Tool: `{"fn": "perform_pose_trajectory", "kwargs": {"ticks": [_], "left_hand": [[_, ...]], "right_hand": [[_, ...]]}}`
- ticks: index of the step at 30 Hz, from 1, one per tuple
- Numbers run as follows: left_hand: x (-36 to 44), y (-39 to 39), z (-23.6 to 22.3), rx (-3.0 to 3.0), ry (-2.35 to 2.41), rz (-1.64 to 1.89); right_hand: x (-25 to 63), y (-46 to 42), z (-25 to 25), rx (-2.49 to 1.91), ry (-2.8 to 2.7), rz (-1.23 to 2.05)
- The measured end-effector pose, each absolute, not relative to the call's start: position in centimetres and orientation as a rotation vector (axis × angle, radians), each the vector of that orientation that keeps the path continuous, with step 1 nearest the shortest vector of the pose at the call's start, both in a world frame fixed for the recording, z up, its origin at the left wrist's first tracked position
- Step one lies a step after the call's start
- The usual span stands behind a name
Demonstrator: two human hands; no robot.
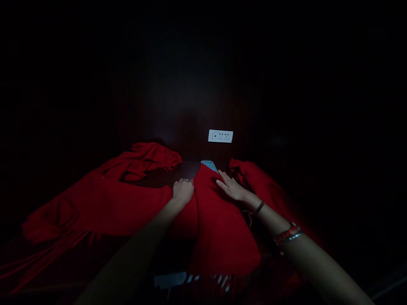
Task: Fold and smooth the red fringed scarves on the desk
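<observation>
A long red fringed scarf (114, 203) lies spread over a dark surface, with a folded part (219, 220) running toward me in the middle. My left hand (182, 191) rests on the scarf at the fold's far left edge, fingers curled down onto the cloth, a ring on one finger. On the fold's far right side lies my right hand (231, 187), flat with fingers stretched out. That wrist wears a dark band and red and silver bangles (288, 234).
A phone (210, 165) lies just beyond the scarf's fold. A white wall socket plate (220, 136) sits on the dark panel behind. Bunched scarf ends lie at back left (149, 159) and back right (251, 173). White paper (170, 279) shows at the near edge. Surroundings are very dark.
</observation>
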State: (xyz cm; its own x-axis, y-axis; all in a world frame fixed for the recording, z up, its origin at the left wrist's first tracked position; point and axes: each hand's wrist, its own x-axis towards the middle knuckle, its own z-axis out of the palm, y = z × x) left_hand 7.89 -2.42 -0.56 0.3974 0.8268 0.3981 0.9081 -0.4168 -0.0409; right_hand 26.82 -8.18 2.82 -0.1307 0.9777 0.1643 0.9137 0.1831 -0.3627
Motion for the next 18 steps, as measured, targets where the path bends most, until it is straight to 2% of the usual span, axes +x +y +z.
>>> {"fn": "perform_pose_trajectory", "kwargs": {"ticks": [6, 13, 18], "left_hand": [[7.6, -2.6, -0.9, -2.571, -1.303, -0.516], [7.8, -2.3, -1.2, -2.777, -1.062, -0.449], [7.4, -2.7, -0.6, -2.974, -0.986, -0.223]], "right_hand": [[26.0, -11.0, 0.7, -1.884, -2.068, 0.328], [26.9, -7.9, 1.1, -2.002, -1.901, 0.325], [27.3, -6.7, 0.8, -1.984, -1.872, 0.284]]}}
